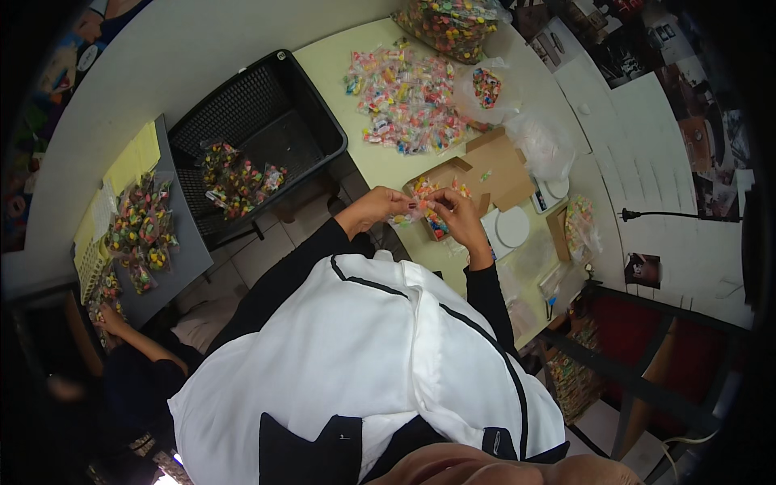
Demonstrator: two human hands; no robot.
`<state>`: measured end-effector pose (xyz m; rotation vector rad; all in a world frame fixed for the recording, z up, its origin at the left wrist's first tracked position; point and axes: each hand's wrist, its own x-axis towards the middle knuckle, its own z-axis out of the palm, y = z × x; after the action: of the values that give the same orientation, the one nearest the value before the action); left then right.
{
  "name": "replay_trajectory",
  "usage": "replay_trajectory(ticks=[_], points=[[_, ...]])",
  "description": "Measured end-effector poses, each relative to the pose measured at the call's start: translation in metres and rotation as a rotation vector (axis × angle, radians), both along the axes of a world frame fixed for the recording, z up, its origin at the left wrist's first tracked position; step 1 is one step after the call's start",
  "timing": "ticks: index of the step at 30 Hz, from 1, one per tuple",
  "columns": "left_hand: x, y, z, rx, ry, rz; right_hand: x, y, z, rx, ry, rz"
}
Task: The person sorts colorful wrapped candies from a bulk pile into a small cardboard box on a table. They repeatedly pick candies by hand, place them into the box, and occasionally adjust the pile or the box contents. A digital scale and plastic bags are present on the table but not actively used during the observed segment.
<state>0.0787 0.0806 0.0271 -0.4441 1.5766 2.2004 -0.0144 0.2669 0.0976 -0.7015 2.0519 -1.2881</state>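
My left hand (pixel 377 207) pinches a small clear plastic bag (pixel 402 219) that holds a few colourful candies. Close beside it, my right hand (pixel 456 217) has its thumb and fingers drawn together at the bag's upper edge. A bit of orange shows by those fingertips, too small to tell whether it is a loose candy or part of the bag. Both hands are over the near side of an open cardboard box (pixel 465 167) filled with loose colourful candies (pixel 438 227), partly hidden by my fingers. One small candy piece (pixel 486 176) lies on its flap.
Bagged candies (pixel 406 100) are heaped behind the box, near a large candy sack (pixel 454 27). White scales (pixel 512 226) stand right. A black plastic crate (pixel 291 142) holds bags at left. Another person's hand (pixel 112 321) touches bags beside a grey table (pixel 182 260).
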Motion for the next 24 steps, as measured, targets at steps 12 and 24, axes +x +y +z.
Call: replay_trajectory(ticks=[12,24], points=[[-0.003,-0.006,0.013,0.146,-0.081,-0.028,-0.013,-0.008,-0.028,-0.072,-0.024,0.135],[-0.001,-0.009,0.013,0.15,-0.048,-0.084,-0.006,-0.005,-0.05,-0.087,-0.096,0.089]])
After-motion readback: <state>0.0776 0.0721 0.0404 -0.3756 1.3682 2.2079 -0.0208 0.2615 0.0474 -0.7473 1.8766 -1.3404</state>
